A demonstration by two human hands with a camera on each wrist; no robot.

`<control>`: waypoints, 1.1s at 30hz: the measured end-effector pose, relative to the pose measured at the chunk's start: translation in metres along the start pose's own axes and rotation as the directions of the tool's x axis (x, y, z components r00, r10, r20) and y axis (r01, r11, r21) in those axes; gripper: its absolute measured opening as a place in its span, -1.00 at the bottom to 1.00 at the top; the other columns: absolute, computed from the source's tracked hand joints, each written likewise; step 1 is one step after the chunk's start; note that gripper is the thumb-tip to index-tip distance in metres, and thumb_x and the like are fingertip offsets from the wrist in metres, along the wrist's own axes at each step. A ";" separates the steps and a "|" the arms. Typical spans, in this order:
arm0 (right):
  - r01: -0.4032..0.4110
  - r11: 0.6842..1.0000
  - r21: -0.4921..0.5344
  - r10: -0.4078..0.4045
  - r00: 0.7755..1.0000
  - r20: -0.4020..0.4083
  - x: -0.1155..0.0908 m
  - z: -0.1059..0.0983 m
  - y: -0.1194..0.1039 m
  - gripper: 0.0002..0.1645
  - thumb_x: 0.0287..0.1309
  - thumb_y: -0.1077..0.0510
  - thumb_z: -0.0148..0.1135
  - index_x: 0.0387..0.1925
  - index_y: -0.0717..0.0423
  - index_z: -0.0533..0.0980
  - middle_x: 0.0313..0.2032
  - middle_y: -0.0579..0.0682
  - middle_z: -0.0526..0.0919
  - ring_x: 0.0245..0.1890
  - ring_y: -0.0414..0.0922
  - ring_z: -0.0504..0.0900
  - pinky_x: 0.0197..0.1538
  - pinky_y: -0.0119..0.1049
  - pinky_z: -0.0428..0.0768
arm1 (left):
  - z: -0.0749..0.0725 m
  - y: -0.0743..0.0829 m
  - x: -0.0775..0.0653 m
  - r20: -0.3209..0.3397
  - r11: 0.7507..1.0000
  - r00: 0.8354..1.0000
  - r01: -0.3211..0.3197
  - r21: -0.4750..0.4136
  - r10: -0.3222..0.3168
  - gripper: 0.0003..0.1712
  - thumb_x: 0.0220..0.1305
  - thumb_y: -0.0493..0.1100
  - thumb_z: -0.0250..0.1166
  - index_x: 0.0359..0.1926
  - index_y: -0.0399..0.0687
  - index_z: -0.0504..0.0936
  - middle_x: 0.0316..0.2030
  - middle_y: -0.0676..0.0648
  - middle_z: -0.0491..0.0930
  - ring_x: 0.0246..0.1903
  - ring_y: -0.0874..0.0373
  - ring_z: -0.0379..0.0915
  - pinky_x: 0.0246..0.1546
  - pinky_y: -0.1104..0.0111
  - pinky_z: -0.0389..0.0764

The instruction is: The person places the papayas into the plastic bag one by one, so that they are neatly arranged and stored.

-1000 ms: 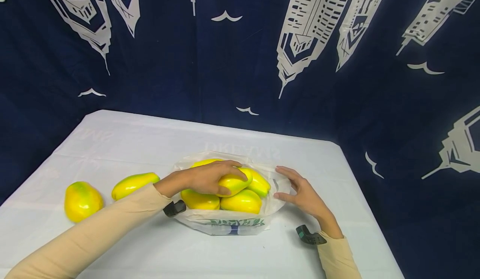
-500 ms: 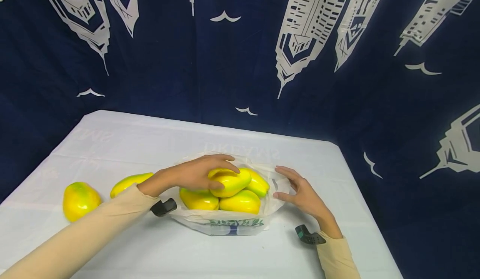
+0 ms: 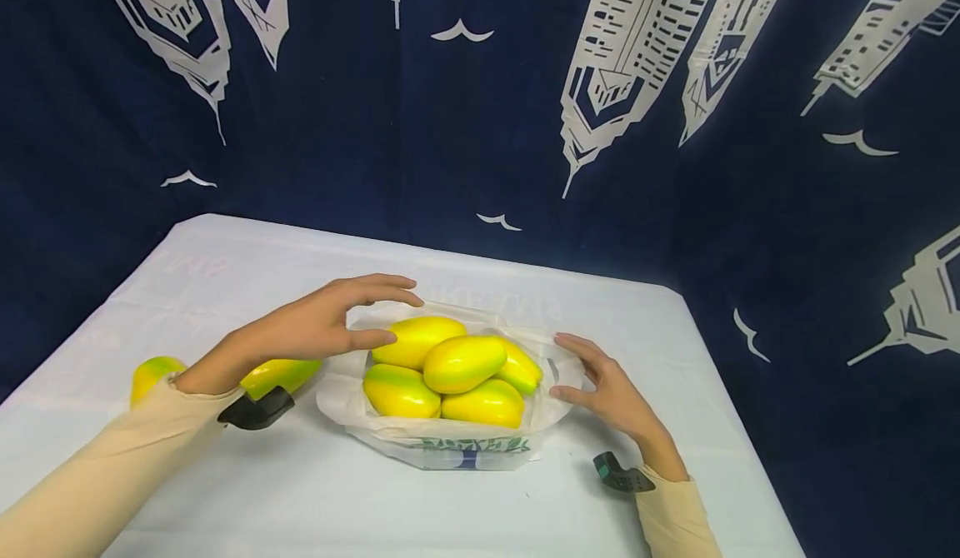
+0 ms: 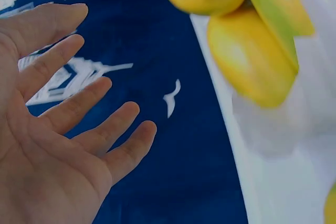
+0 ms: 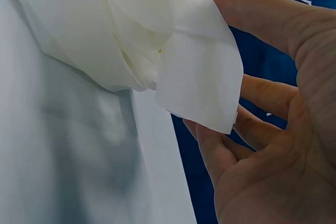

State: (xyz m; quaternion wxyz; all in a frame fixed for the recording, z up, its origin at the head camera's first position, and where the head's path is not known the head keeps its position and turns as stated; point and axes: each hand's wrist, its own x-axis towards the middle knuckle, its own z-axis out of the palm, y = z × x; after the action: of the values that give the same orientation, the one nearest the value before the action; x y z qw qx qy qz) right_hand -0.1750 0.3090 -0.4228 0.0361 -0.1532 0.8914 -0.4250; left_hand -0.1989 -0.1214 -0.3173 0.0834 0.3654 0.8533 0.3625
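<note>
Several glossy, oblong yellow-green fruits, like mangoes or papayas, are heaped in a white bag [image 3: 472, 450] printed with a tree. The topmost fruit [image 3: 465, 364] leans over the others. My left hand [image 3: 322, 325] hovers at the bag's left side, fingers spread and palm bare; its thumb overlaps the back-left fruit [image 3: 427, 339] in the head view. The left wrist view shows this hand [image 4: 68, 129] holding nothing. At the bag's right rim is my right hand [image 3: 611, 387], its thumb and fingers loosely curved and apart. In the right wrist view, the bag's flap [image 5: 202, 66] covers some of its fingertips.
Two more fruits lie on the white-covered table [image 3: 337, 508] to the left: a nearer one [image 3: 281, 375] and a farther one [image 3: 156, 375], both partly hidden by my left arm. A dark blue curtain [image 3: 420, 141] with white building prints hangs behind the table.
My left hand has let go of the topmost fruit and drawn back to the left, its fingers spreading. That fruit stays on the heap. My right hand keeps its place at the bag's rim.
</note>
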 end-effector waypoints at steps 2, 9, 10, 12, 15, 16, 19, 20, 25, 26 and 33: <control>0.001 1.000 0.003 -0.001 1.000 0.000 0.000 -0.001 0.000 -0.06 0.07 0.00 0.52 0.45 -0.01 0.31 0.49 0.04 0.23 0.54 0.14 0.09 0.49 0.09 0.15 | -0.007 -0.002 -0.010 -0.025 1.000 0.999 0.020 0.013 -0.019 -0.45 0.33 -0.05 0.35 0.33 0.16 0.51 0.47 -0.08 0.29 0.48 -0.18 0.14 0.32 -0.27 0.32; 0.003 1.000 0.002 -0.003 1.000 -0.006 -0.001 -0.001 0.000 -0.06 0.07 0.01 0.52 0.45 0.03 0.31 0.50 0.05 0.23 0.54 0.15 0.09 0.49 0.08 0.15 | -0.026 -0.017 -0.038 -0.078 0.999 0.996 0.050 0.020 -0.048 -0.43 0.32 -0.06 0.37 0.33 0.14 0.50 0.39 -0.09 0.40 0.40 -0.16 0.28 0.28 -0.20 0.42; 0.001 1.000 0.001 -0.001 1.000 -0.007 -0.001 -0.001 0.000 -0.06 0.07 0.01 0.52 0.45 0.03 0.31 0.50 0.05 0.23 0.54 0.15 0.09 0.49 0.08 0.15 | -0.028 -0.020 -0.042 -0.081 0.998 0.995 0.052 0.023 -0.050 -0.43 0.32 -0.07 0.37 0.33 0.12 0.50 0.38 -0.09 0.42 0.39 -0.16 0.28 0.27 -0.19 0.43; -0.002 1.000 -0.002 0.002 1.000 -0.006 -0.001 0.000 0.001 -0.06 0.07 0.00 0.52 0.45 0.02 0.31 0.50 0.05 0.23 0.54 0.15 0.09 0.49 0.10 0.15 | -0.031 -0.027 -0.049 -0.082 0.997 0.994 0.069 0.022 -0.067 -0.42 0.31 -0.09 0.38 0.33 0.10 0.49 0.36 -0.10 0.44 0.40 -0.16 0.28 0.26 -0.20 0.44; 0.000 1.000 0.007 0.000 1.000 -0.002 -0.001 0.000 0.000 -0.06 0.07 0.01 0.52 0.44 0.03 0.31 0.49 0.05 0.23 0.54 0.15 0.09 0.49 0.08 0.15 | -0.036 -0.043 -0.059 -0.066 0.994 0.992 0.105 0.014 -0.103 -0.40 0.30 -0.10 0.38 0.34 0.06 0.48 0.37 -0.10 0.43 0.39 -0.19 0.28 0.26 -0.24 0.42; 0.003 1.000 0.008 -0.003 1.000 -0.001 -0.001 0.000 0.000 -0.06 0.07 0.01 0.52 0.44 0.03 0.31 0.49 0.05 0.23 0.54 0.15 0.09 0.49 0.08 0.15 | -0.038 -0.049 -0.063 -0.056 0.993 0.991 0.120 0.007 -0.119 -0.40 0.30 -0.10 0.38 0.35 0.07 0.48 0.39 -0.10 0.41 0.39 -0.19 0.29 0.26 -0.26 0.39; 0.004 1.000 0.009 -0.004 1.000 0.005 -0.001 0.000 -0.001 -0.06 0.07 0.02 0.52 0.44 0.05 0.31 0.49 0.06 0.23 0.54 0.15 0.09 0.49 0.05 0.14 | -0.042 -0.068 -0.072 -0.011 0.987 0.988 0.154 -0.041 -0.154 -0.38 0.29 -0.11 0.38 0.36 0.06 0.46 0.44 -0.15 0.33 0.38 -0.26 0.27 0.26 -0.32 0.35; 0.001 1.000 0.008 -0.001 1.000 0.006 -0.001 0.000 -0.001 -0.06 0.07 0.01 0.52 0.44 0.04 0.31 0.49 0.05 0.23 0.54 0.15 0.09 0.49 0.05 0.14 | -0.043 -0.073 -0.075 0.003 0.986 0.987 0.160 -0.057 -0.160 -0.37 0.29 -0.12 0.38 0.37 0.05 0.46 0.45 -0.18 0.30 0.38 -0.28 0.27 0.25 -0.33 0.34; -0.015 1.000 0.000 0.015 1.000 0.007 0.000 0.001 0.001 -0.06 0.08 0.00 0.52 0.45 0.01 0.30 0.50 0.05 0.22 0.54 0.15 0.08 0.50 0.07 0.14 | -0.042 -0.094 -0.084 0.081 0.966 0.978 0.204 -0.157 -0.194 -0.38 0.28 -0.13 0.38 0.36 0.05 0.47 0.50 -0.24 0.18 0.45 -0.36 0.07 0.26 -0.35 0.31; -0.017 1.000 0.000 0.017 1.000 0.007 0.000 0.001 0.001 -0.06 0.07 0.00 0.52 0.45 0.01 0.31 0.50 0.05 0.22 0.54 0.15 0.08 0.50 0.08 0.14 | -0.041 -0.096 -0.085 0.098 0.962 0.975 0.214 -0.169 -0.200 -0.39 0.28 -0.12 0.37 0.35 0.05 0.48 0.51 -0.25 0.16 0.46 -0.37 0.03 0.27 -0.36 0.28; -0.017 1.000 0.001 0.017 1.000 0.006 0.000 0.001 0.000 -0.06 0.07 0.00 0.52 0.45 0.02 0.30 0.50 0.05 0.22 0.54 0.15 0.08 0.50 0.08 0.14 | -0.028 -0.110 -0.090 0.200 0.934 0.950 0.283 -0.219 -0.241 -0.41 0.26 -0.12 0.37 0.31 -0.01 0.50 0.53 -0.36 0.03 0.49 -0.48 -0.18 0.30 -0.43 0.12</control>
State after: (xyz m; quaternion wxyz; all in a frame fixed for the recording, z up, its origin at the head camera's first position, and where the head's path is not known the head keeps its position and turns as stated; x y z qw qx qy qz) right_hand -0.1749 0.3083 -0.4238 0.0425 -0.1468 0.8923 -0.4248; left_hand -0.2079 -0.2503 -0.3832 0.2480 0.2647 0.8329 0.4179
